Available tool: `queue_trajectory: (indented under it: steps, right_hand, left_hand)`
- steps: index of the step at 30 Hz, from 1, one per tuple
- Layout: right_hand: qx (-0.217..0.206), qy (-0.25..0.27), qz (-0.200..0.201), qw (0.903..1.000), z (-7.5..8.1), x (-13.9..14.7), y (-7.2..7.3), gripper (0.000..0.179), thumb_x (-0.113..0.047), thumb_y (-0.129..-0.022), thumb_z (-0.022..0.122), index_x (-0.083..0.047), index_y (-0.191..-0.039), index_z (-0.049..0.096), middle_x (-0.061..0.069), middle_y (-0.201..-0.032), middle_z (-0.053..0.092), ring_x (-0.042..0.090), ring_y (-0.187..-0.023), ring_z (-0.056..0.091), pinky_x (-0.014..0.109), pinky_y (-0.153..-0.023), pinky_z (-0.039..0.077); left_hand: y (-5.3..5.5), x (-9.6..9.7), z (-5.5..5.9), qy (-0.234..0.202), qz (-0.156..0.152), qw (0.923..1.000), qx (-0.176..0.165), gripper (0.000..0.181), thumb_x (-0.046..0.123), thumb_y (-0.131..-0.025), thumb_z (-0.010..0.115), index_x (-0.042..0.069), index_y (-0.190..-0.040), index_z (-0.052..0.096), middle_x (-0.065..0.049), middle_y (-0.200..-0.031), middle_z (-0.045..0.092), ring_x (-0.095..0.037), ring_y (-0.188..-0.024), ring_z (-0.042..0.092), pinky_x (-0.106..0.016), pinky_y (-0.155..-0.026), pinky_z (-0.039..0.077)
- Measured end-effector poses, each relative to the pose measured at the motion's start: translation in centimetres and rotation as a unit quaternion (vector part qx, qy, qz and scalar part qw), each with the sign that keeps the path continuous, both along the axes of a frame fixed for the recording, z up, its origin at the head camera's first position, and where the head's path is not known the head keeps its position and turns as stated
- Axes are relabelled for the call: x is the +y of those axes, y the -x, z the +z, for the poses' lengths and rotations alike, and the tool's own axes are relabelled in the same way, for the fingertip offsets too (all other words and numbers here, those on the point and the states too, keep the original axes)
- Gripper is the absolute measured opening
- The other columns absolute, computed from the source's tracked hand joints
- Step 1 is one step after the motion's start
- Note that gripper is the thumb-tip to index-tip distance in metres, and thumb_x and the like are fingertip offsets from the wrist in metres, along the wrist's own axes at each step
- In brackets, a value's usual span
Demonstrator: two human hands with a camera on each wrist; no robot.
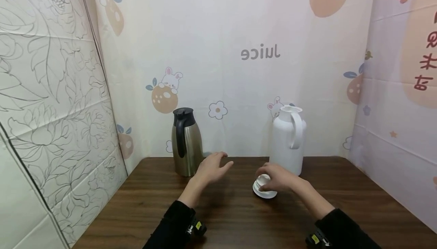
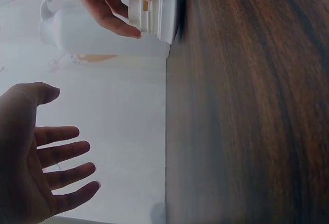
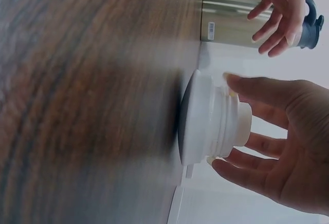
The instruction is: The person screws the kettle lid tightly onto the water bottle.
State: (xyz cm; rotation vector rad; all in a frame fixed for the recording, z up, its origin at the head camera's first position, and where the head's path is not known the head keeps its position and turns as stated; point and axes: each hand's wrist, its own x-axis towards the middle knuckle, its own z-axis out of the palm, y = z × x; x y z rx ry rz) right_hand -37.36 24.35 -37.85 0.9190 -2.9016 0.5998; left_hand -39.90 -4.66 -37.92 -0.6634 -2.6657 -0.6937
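Observation:
My right hand (image 1: 278, 177) pinches a white jug lid (image 1: 263, 184) from above, thumb on one side and a finger on the other. The lid is upside down, its wide disc close over the tabletop and its threaded neck (image 3: 222, 121) toward my palm. Behind that hand stands a white vacuum jug (image 1: 286, 143) with a loop handle and an uncovered mouth. My left hand (image 1: 211, 168) hovers above the table with its fingers spread, nothing in it. Nearest to it is a gold-toned steel thermos jug (image 1: 194, 148) with a black top and handle.
Both jugs stand at the back of the dark wooden table (image 1: 232, 218), close to a printed cloth backdrop (image 1: 222, 82). Cloth-covered sides rise at left and right. Dark sleeves carry wrist cameras (image 1: 196, 226).

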Motion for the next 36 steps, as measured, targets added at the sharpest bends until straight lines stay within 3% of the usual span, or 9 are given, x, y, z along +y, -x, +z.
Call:
queue_trajectory:
  steps: [2, 6, 10, 14, 17, 22, 27, 36]
  right_hand:
    - [0.001, 0.012, -0.003, 0.9999, 0.2, 0.2, 0.0, 0.037, -0.028, -0.091, 0.087, -0.010, -0.121, 0.074, 0.008, -0.120, 0.069, 0.031, -0.113, 0.065, 0.050, -0.092, 0.054]
    - [-0.003, 0.043, -0.051, 0.9978, 0.7, 0.7, -0.3, 0.048, -0.038, -0.096, 0.080, -0.002, -0.124, 0.070, 0.017, -0.121, 0.070, 0.039, -0.114, 0.066, 0.055, -0.093, 0.055]
    - [-0.021, 0.049, -0.103, 0.9932, 1.0, 1.2, -0.6, 0.051, -0.044, -0.097, 0.077, 0.003, -0.116, 0.070, 0.017, -0.110, 0.071, 0.033, -0.097, 0.069, 0.049, -0.080, 0.058]
    - [-0.099, 0.035, -0.167, 0.9803, 0.6, 1.7, -0.8, 0.054, -0.056, -0.095, 0.074, -0.002, -0.096, 0.070, 0.011, -0.090, 0.068, 0.026, -0.075, 0.066, 0.043, -0.065, 0.057]
    - [-0.153, 0.021, -0.205, 0.9665, 0.1, 2.0, -0.6, 0.064, -0.067, -0.094, 0.069, -0.004, -0.089, 0.066, 0.012, -0.085, 0.065, 0.028, -0.071, 0.066, 0.043, -0.062, 0.059]
    - [-0.176, 0.017, -0.209, 0.9616, -0.2, 2.1, -0.1, 0.068, -0.070, -0.093, 0.067, -0.003, -0.087, 0.066, 0.011, -0.086, 0.066, 0.025, -0.072, 0.066, 0.040, -0.064, 0.060]
    - [-0.176, 0.027, -0.204, 0.9628, -0.2, 1.6, -0.3, 0.063, -0.068, -0.092, 0.070, -0.008, -0.076, 0.061, 0.009, -0.079, 0.063, 0.023, -0.069, 0.062, 0.040, -0.062, 0.060]
    - [-0.162, 0.033, -0.192, 0.9673, -0.4, 1.0, -0.3, 0.060, -0.064, -0.091, 0.074, -0.018, -0.064, 0.047, -0.004, -0.063, 0.044, 0.018, -0.063, 0.057, 0.040, -0.063, 0.061]
  left_hand:
    - [0.0, 0.0, 0.0, -0.001, -0.001, 1.0000, 0.000, 0.052, 0.052, -0.107, 0.056, 0.013, -0.141, 0.063, -0.009, -0.141, 0.066, -0.028, -0.131, 0.061, -0.048, -0.106, 0.051]
    - [-0.1, 0.0, 0.1, -0.001, -0.003, 1.0000, 0.002, 0.053, 0.053, -0.107, 0.056, 0.013, -0.141, 0.063, -0.009, -0.141, 0.066, -0.029, -0.132, 0.061, -0.049, -0.106, 0.051]
    - [-0.3, 0.0, 0.2, 0.002, -0.003, 1.0000, 0.001, 0.053, 0.052, -0.107, 0.056, 0.012, -0.141, 0.063, -0.010, -0.141, 0.066, -0.029, -0.132, 0.061, -0.049, -0.106, 0.051]
    - [-0.5, 0.1, 0.4, 0.004, -0.005, 1.0000, 0.000, 0.053, 0.052, -0.107, 0.056, 0.011, -0.139, 0.065, -0.011, -0.138, 0.067, -0.029, -0.130, 0.062, -0.049, -0.105, 0.052]
    - [-0.6, 0.1, 0.4, 0.004, -0.006, 1.0000, 0.002, 0.052, 0.052, -0.107, 0.056, 0.011, -0.137, 0.066, -0.010, -0.137, 0.068, -0.029, -0.128, 0.063, -0.049, -0.105, 0.052]
    - [-0.6, 0.0, 0.4, 0.006, -0.006, 0.9999, 0.009, 0.051, 0.052, -0.107, 0.057, 0.012, -0.135, 0.068, -0.010, -0.135, 0.068, -0.028, -0.127, 0.064, -0.048, -0.103, 0.053]
    - [-0.6, 0.0, 0.5, 0.005, -0.005, 0.9999, 0.007, 0.051, 0.053, -0.107, 0.056, 0.012, -0.134, 0.068, -0.010, -0.135, 0.069, -0.028, -0.126, 0.064, -0.048, -0.103, 0.053]
    - [-0.3, 0.1, 0.0, 0.013, 0.000, 0.9999, 0.005, 0.052, 0.055, -0.107, 0.055, 0.012, -0.134, 0.069, -0.009, -0.134, 0.069, -0.027, -0.127, 0.063, -0.048, -0.103, 0.053]
